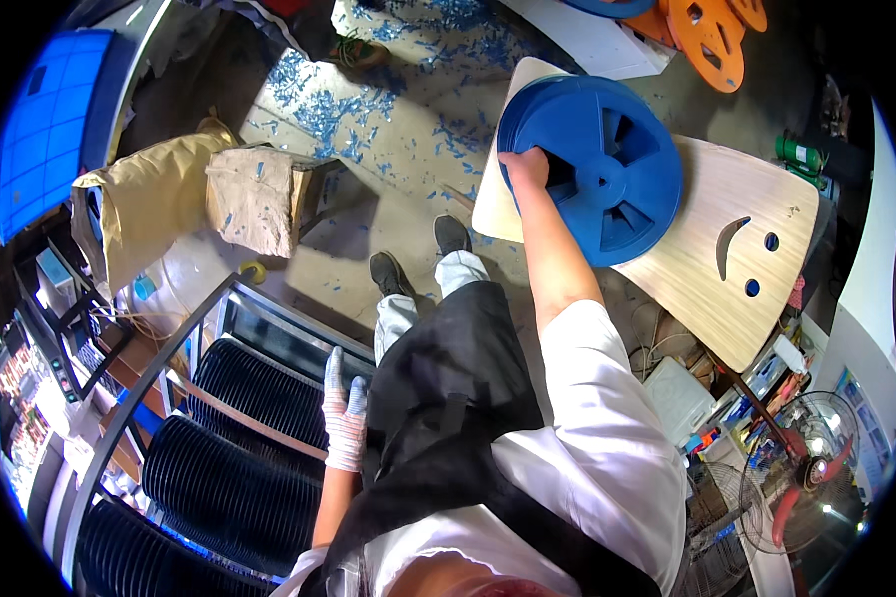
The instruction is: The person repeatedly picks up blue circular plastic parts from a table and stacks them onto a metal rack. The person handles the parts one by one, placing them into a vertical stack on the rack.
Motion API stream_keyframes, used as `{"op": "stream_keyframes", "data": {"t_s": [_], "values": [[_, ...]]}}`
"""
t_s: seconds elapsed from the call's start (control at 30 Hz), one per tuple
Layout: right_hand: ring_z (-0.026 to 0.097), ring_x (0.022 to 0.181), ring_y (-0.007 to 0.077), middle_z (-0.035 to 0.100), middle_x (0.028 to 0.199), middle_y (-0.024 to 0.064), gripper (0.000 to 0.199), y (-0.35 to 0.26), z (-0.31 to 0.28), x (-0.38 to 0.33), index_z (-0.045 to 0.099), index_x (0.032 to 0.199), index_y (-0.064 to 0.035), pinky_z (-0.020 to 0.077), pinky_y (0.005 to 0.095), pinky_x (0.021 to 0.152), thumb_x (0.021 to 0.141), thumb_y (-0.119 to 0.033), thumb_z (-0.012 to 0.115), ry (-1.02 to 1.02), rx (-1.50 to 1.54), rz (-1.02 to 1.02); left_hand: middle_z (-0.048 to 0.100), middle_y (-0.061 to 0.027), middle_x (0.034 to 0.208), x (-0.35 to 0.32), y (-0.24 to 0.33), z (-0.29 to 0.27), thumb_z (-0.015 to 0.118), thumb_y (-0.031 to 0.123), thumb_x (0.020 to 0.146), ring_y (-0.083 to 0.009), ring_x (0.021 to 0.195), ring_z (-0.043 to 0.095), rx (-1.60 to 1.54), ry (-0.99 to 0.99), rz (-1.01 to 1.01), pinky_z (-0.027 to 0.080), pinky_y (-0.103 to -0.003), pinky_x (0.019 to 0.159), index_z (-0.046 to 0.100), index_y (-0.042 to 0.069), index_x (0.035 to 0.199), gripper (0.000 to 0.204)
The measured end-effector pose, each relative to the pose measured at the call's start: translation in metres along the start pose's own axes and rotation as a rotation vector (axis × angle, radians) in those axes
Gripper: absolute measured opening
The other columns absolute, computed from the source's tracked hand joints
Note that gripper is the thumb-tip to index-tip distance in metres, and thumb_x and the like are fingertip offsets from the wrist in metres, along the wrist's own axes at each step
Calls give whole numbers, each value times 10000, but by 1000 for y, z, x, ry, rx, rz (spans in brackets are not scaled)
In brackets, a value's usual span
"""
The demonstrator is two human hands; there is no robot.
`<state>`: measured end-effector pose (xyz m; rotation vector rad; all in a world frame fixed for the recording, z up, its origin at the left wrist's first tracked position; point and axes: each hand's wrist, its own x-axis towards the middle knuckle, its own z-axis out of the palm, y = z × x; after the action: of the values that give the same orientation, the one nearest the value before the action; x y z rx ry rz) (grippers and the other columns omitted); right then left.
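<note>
My bare right hand (528, 169) grips a blue plastic reel (607, 109) near its left side, at one of the wedge-shaped openings. Part of that hand is hidden inside the opening. Beneath the reel is a pale wood-grain board (707, 179) with curved and round cut-outs. My left hand (345, 413), in a white glove, hangs low beside my black apron with its fingers stretched out and nothing in it. Next to it stands a metal-framed rack (239, 289) holding rows of black discs (219, 483).
A cloth-covered stool (254, 199) stands ahead on the left. Blue scraps (319, 104) litter the floor, where another person's shoe (358, 53) shows. Orange discs (707, 45) lie at the far right. A caged fan (806, 473) is at the lower right.
</note>
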<state>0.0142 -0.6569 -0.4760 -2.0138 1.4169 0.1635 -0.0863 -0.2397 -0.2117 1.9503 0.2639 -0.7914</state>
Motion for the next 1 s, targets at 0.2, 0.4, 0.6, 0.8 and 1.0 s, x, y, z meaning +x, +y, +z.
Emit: {"op": "stream_keyframes", "data": {"t_s": [0.2,0.4,0.6,0.8,1.0], "values": [[604,944,419,625,997,303,616,9,9,14,629,859,117,468,405,842,594,-415,791,-90,119,-15,391,-151,1427,-5,-1,6,516,89,903,-255,1345,324,-92,34,-10,214,-344,1109,353,7,1400,530],[615,917,402,635,972,281,587,16,-35,-37,612,915,122,482,396,816,651,-385,747,-89,-67,-136,388,-146,1430,-18,9,-2,500,59,903,-234,1340,329,-171,94,-8,215,-335,1109,345,-14,1397,522],[632,767,227,640,856,126,302,-34,-211,-116,579,984,27,513,331,719,741,-108,698,-559,831,9,413,-136,1415,-28,40,-15,517,80,913,-225,1326,351,-166,181,116,229,-323,1100,364,-14,1388,508],[396,655,168,436,718,20,346,-85,-299,-204,531,977,-26,365,315,635,802,-310,625,-910,1544,39,457,-131,1383,-31,58,-29,564,151,911,-228,1300,393,-219,270,253,261,-327,1086,416,15,1369,501],[353,562,135,336,592,-19,363,-122,-270,-272,425,810,-97,337,304,577,805,-395,634,-1428,1709,-98,483,-152,1349,-60,65,-64,589,205,905,-251,1267,437,-104,445,345,311,-337,1059,434,46,1365,511]]}}
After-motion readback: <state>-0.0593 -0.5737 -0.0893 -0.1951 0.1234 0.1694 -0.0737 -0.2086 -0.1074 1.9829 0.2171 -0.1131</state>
